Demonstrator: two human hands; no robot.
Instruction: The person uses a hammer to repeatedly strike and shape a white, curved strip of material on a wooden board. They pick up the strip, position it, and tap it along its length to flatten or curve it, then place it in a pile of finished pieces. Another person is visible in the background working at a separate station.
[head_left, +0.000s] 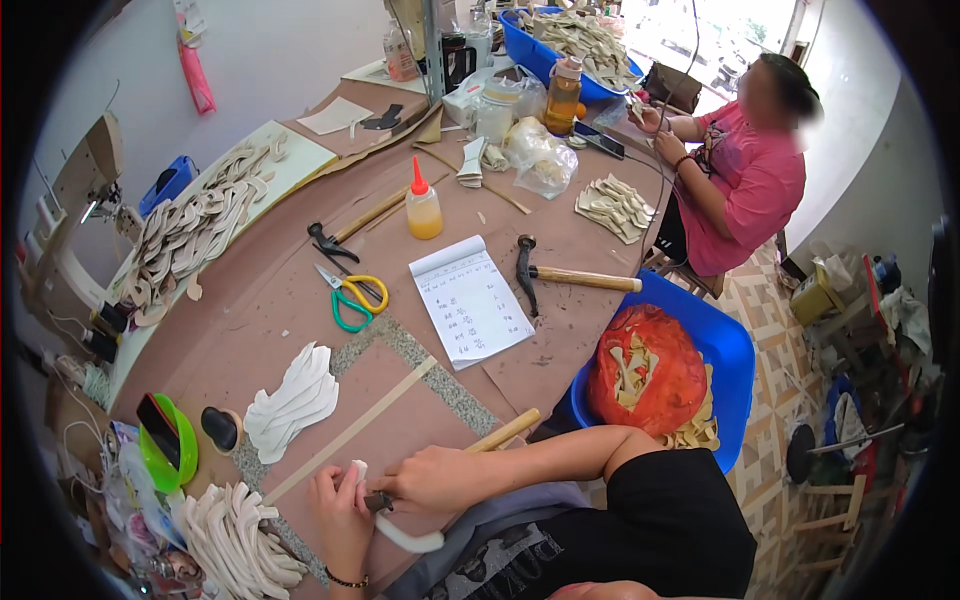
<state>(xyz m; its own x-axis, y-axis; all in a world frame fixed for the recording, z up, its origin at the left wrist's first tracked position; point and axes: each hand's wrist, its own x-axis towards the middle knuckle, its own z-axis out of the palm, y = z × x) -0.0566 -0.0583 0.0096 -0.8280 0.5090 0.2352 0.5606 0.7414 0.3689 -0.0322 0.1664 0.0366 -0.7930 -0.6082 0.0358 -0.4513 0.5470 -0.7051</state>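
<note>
At the near edge of the table, my left hand [341, 508] is closed on a white curved strip [412, 540]. One end of it pokes up between the fingers, and the other curves out below. My right hand [432, 478] is wrapped round a hammer [508, 428], close to its dark head. The wooden handle sticks out beyond my wrist to the upper right. The hammer head meets the strip by my left fingertips; whether it presses on it is hidden. A pile of similar pale strips [235, 540] lies left of my left hand, and a stack of white flat pieces [292, 402] lies farther up.
Mid-table are a notepad [470, 300], another hammer [575, 276], scissors [352, 300] and a red-tipped glue bottle [424, 212]. A blue tub [735, 345] holding a red bag stands at the right. Beyond it a person in pink [745, 190] sits handling a pale piece.
</note>
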